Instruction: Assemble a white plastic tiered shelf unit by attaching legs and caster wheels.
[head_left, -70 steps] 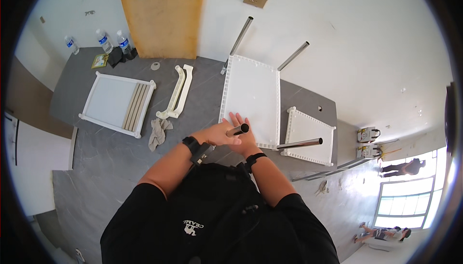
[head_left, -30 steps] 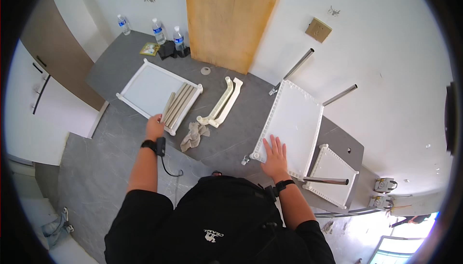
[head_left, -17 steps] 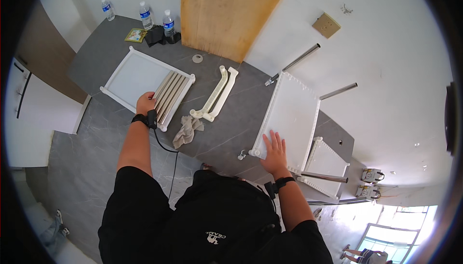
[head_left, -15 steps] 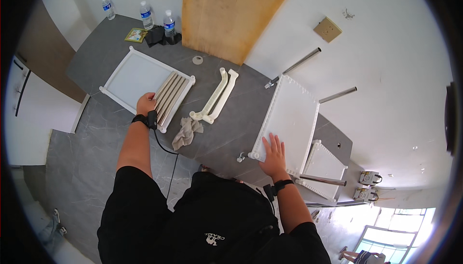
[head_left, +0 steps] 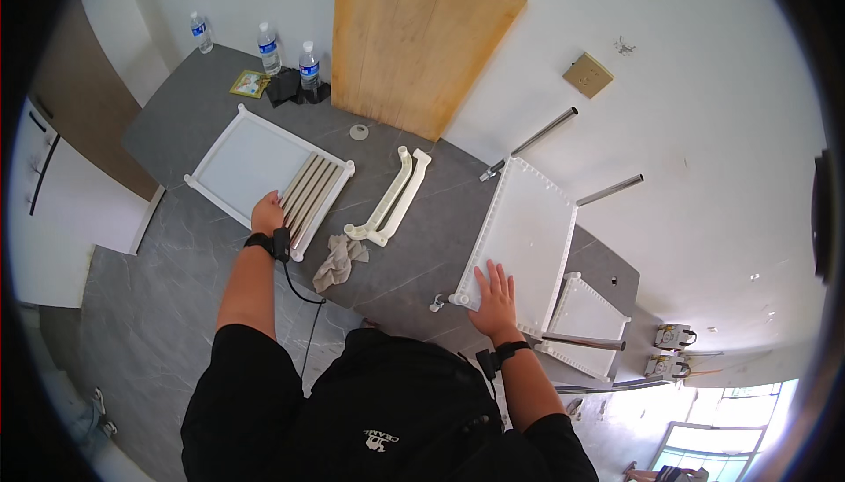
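On the left of the grey table lies a white rectangular shelf panel [head_left: 251, 161] with raised edges and corner sockets. Several silver metal tubes [head_left: 314, 184] rest side by side across its right part. My left hand [head_left: 268, 215] is closed at the near end of the leftmost tube, its fingertips partly hidden. On the right, my right hand [head_left: 495, 304] lies flat, fingers spread, on a second white shelf panel [head_left: 528, 235]. Metal tubes [head_left: 609, 190] stick out from that panel's corners. A small metal-and-white caster [head_left: 437, 303] sits beside its near left corner.
Between the panels lie two cream plastic brackets [head_left: 392, 196], a crumpled grey cloth [head_left: 339, 262] and a tape roll [head_left: 358, 132]. A smaller white panel [head_left: 585, 328] is at the right. Water bottles [head_left: 309, 66] and a wooden board [head_left: 414, 51] stand along the wall.
The view has tilted slightly, so the table things appear lower in the picture. Both hands keep their places on the tubes and the right panel.
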Demonstrator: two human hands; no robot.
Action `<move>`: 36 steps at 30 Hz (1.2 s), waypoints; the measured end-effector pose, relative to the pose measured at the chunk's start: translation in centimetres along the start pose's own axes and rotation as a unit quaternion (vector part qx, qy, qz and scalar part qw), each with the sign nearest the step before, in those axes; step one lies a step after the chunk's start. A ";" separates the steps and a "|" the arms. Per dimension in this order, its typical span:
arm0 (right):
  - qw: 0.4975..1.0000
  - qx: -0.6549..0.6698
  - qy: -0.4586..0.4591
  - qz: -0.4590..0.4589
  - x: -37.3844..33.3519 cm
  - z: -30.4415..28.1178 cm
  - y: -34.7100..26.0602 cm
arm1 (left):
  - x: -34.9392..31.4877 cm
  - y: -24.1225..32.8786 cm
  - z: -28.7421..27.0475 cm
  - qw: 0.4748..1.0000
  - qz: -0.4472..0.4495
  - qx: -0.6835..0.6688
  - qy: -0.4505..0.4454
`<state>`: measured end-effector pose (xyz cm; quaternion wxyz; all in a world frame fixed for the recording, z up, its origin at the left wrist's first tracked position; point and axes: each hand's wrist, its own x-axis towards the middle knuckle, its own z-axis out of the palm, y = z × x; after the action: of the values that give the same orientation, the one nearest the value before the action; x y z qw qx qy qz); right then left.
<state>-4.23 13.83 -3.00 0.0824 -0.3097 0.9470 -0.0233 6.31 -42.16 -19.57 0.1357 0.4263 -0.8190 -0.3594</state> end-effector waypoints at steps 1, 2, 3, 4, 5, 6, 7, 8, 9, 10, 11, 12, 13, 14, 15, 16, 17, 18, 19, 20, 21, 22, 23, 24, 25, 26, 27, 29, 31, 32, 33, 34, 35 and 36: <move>1.000 0.003 0.004 0.002 0.0 0.1 0.1 | -0.6 0.7 -0.3 1.000 -0.003 -0.009 0.028; 1.000 0.003 0.010 0.002 -0.1 0.1 0.2 | -1.7 1.2 -0.5 0.999 -0.005 0.009 0.036; 1.000 0.003 0.016 0.000 -0.1 0.2 0.2 | -3.0 2.0 -0.3 0.997 0.011 0.009 0.075; 1.000 0.006 0.020 -0.002 0.0 0.2 0.2 | -4.3 2.5 0.0 0.994 0.058 -0.002 0.096; 1.000 0.004 0.013 -0.005 0.1 0.3 0.2 | -5.7 3.1 0.4 0.988 0.103 -0.013 0.116; 1.000 0.002 0.004 -0.010 0.2 0.3 0.3 | -7.4 3.9 0.9 0.983 0.147 -0.047 0.102; 1.000 0.004 0.005 -0.015 0.4 0.2 0.2 | -8.9 5.1 1.6 0.975 0.190 -0.081 0.086; 1.000 0.001 0.010 -0.019 0.5 0.0 0.1 | -10.3 7.1 2.2 0.961 0.245 -0.122 0.021; 1.000 -0.002 0.011 -0.023 0.1 0.2 0.1 | -12.6 9.5 2.6 0.940 0.296 -0.161 -0.047; 1.000 0.002 0.007 -0.024 -0.4 0.3 0.2 | -14.7 12.5 2.7 0.929 0.321 -0.135 -0.125; 1.000 0.005 0.011 -0.021 -0.2 0.3 0.4 | -16.3 15.4 2.8 0.911 0.345 -0.109 -0.197; 1.000 0.008 0.017 -0.025 0.0 0.2 0.2 | -17.6 16.5 4.2 0.888 0.373 -0.130 -0.236; 0.999 0.010 0.020 -0.034 0.4 0.2 -0.2 | -18.4 17.6 5.8 0.860 0.403 -0.151 -0.273; 0.999 0.014 0.014 -0.029 0.3 0.6 -0.1 | -19.8 20.5 6.1 0.850 0.394 -0.136 -0.323; 1.000 0.019 0.009 -0.023 0.1 0.9 0.0 | -21.3 22.9 5.9 0.837 0.385 -0.121 -0.371; 1.000 0.019 0.015 -0.018 0.0 0.7 -0.4 | -22.0 24.0 6.7 0.833 0.392 -0.119 -0.372; 0.999 0.029 0.024 -0.035 0.1 0.5 -0.8 | -23.0 25.0 7.6 0.827 0.391 -0.143 -0.377; 0.997 0.040 0.034 -0.048 0.2 0.4 -1.2 | -23.8 25.7 8.7 0.818 0.392 -0.166 -0.387; 0.998 0.040 0.042 -0.029 0.4 0.7 -1.0 | -24.5 25.9 9.7 0.806 0.405 -0.165 -0.398; 0.982 0.152 0.054 -0.094 0.9 1.1 -0.4 | -24.9 25.7 10.7 0.821 0.412 -0.112 -0.380; 0.950 0.259 0.070 -0.157 0.9 1.2 0.5 | -25.1 25.8 11.4 0.831 0.420 -0.059 -0.360; 0.953 0.260 0.079 -0.134 0.2 0.2 0.6 | -25.2 26.0 11.1 0.823 0.410 -0.050 -0.390; 0.934 0.315 0.071 -0.150 -0.7 -0.8 0.9 | -25.7 26.2 10.9 0.808 0.423 -0.049 -0.407; 0.911 0.369 0.065 -0.169 -2.1 -1.7 1.1 | -26.1 26.5 10.1 0.823 0.365 -0.060 -0.431; 0.913 0.368 0.077 -0.156 -3.3 -1.8 2.1 | -25.7 26.8 9.9 0.837 0.306 -0.070 -0.448; 0.894 0.423 0.049 -0.141 -5.2 -1.8 3.3 | -25.7 26.2 10.7 0.829 0.317 -0.067 -0.457; 0.870 0.475 0.021 -0.131 -6.6 -2.0 4.6 | -25.7 25.0 12.1 0.834 0.346 -0.114 -0.415; 0.857 0.503 0.031 -0.105 -10.1 -3.6 5.8 | -26.4 24.6 13.0 0.833 0.370 -0.161 -0.379; 0.834 0.550 0.019 -0.046 -13.5 -4.0 7.6 | -27.7 25.8 11.7 0.866 0.235 -0.150 -0.415; 0.832 0.554 0.021 -0.038 -14.8 -3.5 8.8 | -28.1 26.1 11.5 0.863 0.236 -0.146 -0.423; 0.836 0.547 0.015 0.041 -16.1 -2.6 10.1 | -28.3 26.5 11.3 0.869 0.183 -0.150 -0.434; 0.834 0.538 0.008 0.120 -17.2 -1.8 10.5 | -28.5 26.1 11.1 0.874 0.129 -0.152 -0.444; 0.830 0.543 0.008 0.128 -18.2 -0.8 10.6 | -28.6 25.2 11.5 0.871 0.128 -0.145 -0.451; 0.860 0.476 -0.002 0.185 -18.7 -0.2 11.0 | -28.6 24.8 12.1 0.876 0.180 -0.182 -0.408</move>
<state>4.22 33.78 -1.16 0.2244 -0.0517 0.8600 -0.4553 2.14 -4.29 -8.20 -0.0732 0.0549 -0.7844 -0.6134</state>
